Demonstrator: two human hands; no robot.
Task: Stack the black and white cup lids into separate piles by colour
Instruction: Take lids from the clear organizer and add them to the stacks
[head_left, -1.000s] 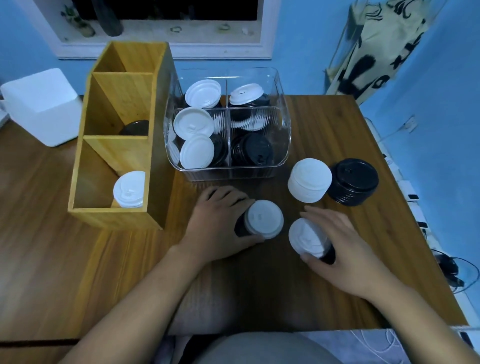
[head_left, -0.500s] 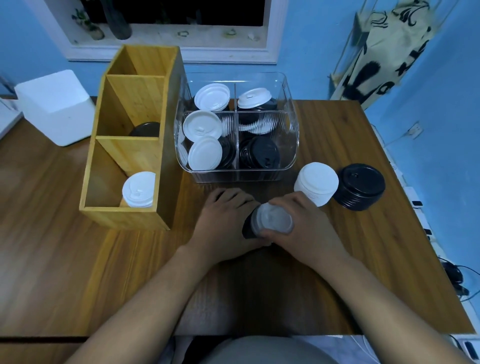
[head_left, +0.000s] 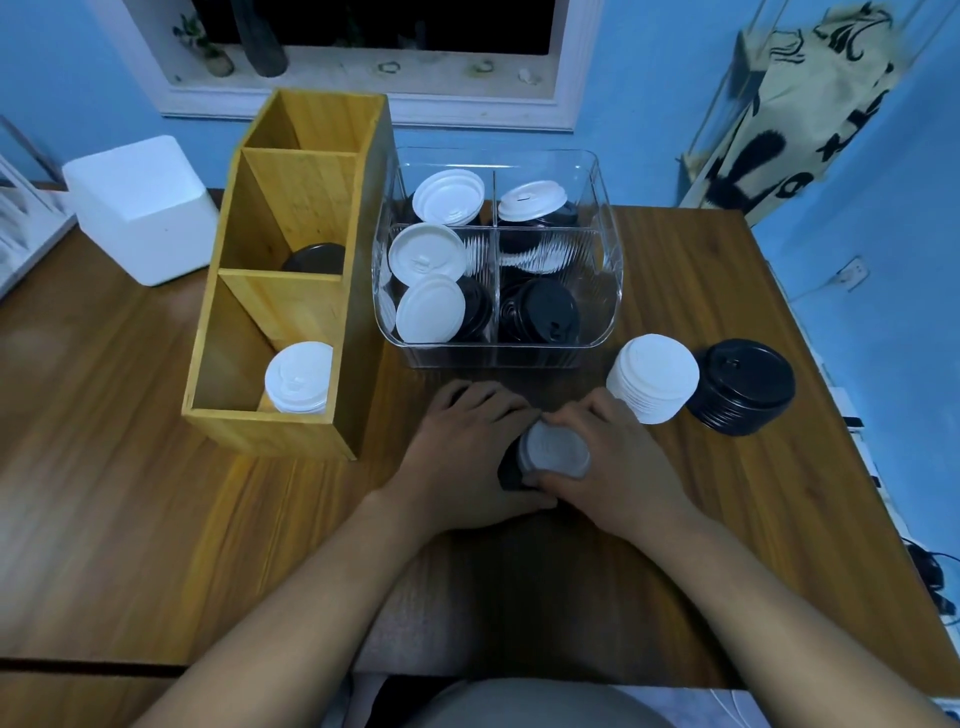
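Near my edge of the table (head_left: 156, 519), my grip is snug with both hands on one little stack. My left hand (head_left: 462, 457) wraps round the black lids (head_left: 511, 474), and my right hand (head_left: 618, 467) curls round the white lid (head_left: 553, 449) on top. The white pile (head_left: 654, 376) sits at 1 o'clock, just beside the black pile (head_left: 743, 387) at 2. The clear bin (head_left: 493, 356) of mixed lids is at 12.

A small mixed stack (head_left: 555, 451), with a white lid on top and black showing below, stands upright at the centre. The white pile (head_left: 653, 376) stands at its 2 o'clock, and the black pile (head_left: 743, 384) is just beside that at 3 o'clock. Loose white lids (head_left: 427, 262) and black lids (head_left: 545, 312) lie jumbled and tilted at 12 o'clock.
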